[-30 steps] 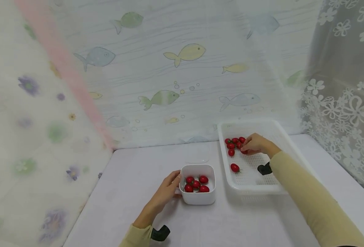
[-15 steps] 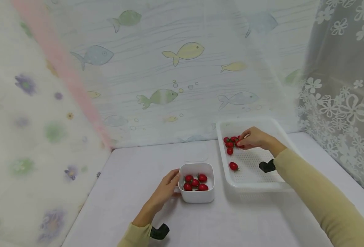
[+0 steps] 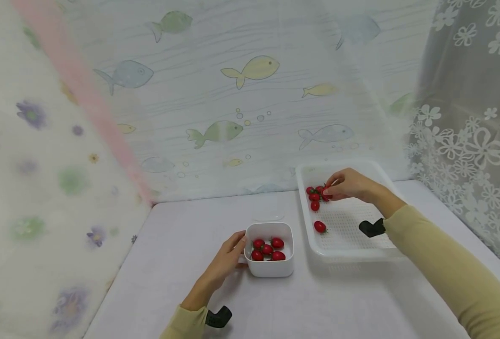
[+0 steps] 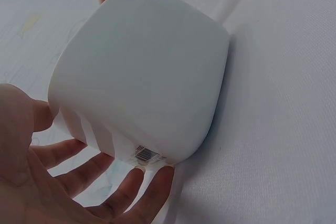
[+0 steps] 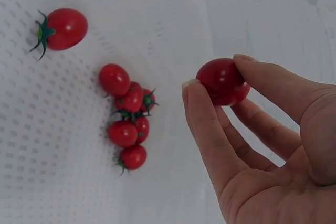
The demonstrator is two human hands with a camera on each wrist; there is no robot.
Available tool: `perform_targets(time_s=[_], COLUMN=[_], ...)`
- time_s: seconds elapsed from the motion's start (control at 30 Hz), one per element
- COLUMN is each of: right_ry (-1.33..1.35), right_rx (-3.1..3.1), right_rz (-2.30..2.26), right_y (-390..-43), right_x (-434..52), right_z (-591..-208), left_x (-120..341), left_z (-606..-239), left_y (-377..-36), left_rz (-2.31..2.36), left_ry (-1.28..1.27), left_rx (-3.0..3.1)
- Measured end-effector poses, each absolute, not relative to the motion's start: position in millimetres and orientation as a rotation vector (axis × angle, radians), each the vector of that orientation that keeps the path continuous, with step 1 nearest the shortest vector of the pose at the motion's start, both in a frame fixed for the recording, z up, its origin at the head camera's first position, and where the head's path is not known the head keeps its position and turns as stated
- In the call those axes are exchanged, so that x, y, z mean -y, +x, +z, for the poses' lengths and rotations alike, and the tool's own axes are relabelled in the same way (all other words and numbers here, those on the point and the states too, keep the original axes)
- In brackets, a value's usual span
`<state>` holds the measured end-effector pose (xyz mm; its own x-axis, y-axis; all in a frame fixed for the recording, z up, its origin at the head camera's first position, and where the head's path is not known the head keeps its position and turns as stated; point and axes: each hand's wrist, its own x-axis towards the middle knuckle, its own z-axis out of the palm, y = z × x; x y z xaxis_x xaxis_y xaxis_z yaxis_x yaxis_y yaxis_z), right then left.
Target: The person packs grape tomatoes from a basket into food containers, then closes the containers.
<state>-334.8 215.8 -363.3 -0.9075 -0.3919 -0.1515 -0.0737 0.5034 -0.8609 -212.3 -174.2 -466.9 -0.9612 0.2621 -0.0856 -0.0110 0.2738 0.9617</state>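
Observation:
My right hand (image 3: 346, 183) pinches a cherry tomato (image 5: 223, 81) between thumb and fingertips, over the far left part of the white perforated basket (image 3: 353, 256). Several more cherry tomatoes (image 5: 122, 133) lie clustered in the basket below it, and a single cherry tomato (image 5: 66, 29) with a green calyx lies apart from them. At the left side of a white square container (image 3: 269, 268), my left hand (image 3: 225, 261) rests its spread fingertips against the wall, close to a small barcode (image 4: 146, 155). Several cherry tomatoes (image 3: 267, 249) sit inside this container.
A clear flat lid-like piece (image 3: 268, 218) lies behind the container on the white-covered table (image 3: 190, 245). A fish-print curtain (image 3: 216, 84) hangs along the back, with flowered sheets at both sides. Black wrist mounts (image 3: 219, 318) show at both sleeves.
My right hand has risen slightly from the tomato cluster with a cherry tomato in its fingertips. The left hand stays at the container. The whole head view has shifted slightly.

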Motion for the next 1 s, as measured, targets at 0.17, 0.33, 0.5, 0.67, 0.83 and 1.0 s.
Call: perform_targets(time_s=[0.17, 0.33, 0.5, 0.67, 0.83, 1.0], right_ry=[-0.41, -0.423, -0.441, -0.461, -0.479, -0.533], right_rx=[-2.418, -2.379, -2.348, -2.337, -2.317, -2.311], right_rz=[-1.388, -1.417, -1.445, -1.447, -1.449, -1.431], right_y=[-328, -320, -312, -303, -294, -283], right_x=[-215, -214, -211, -206, -197, -182], right_z=[-355, -352, -350, -346, -346, -350], left_x=[174, 174, 175, 175, 176, 176], left_z=[-467, -467, -467, -468, -469, -469], left_y=[-213, -213, -214, -215, -215, -216], left_rz=[1.744, 1.742, 1.753, 1.747, 1.75, 1.757], left_ry=[0.225, 0.226, 0.24, 0.244, 0.249, 0.255], left_rx=[-2.323, -2.324, -2.311, -2.323, -2.319, -2.313])
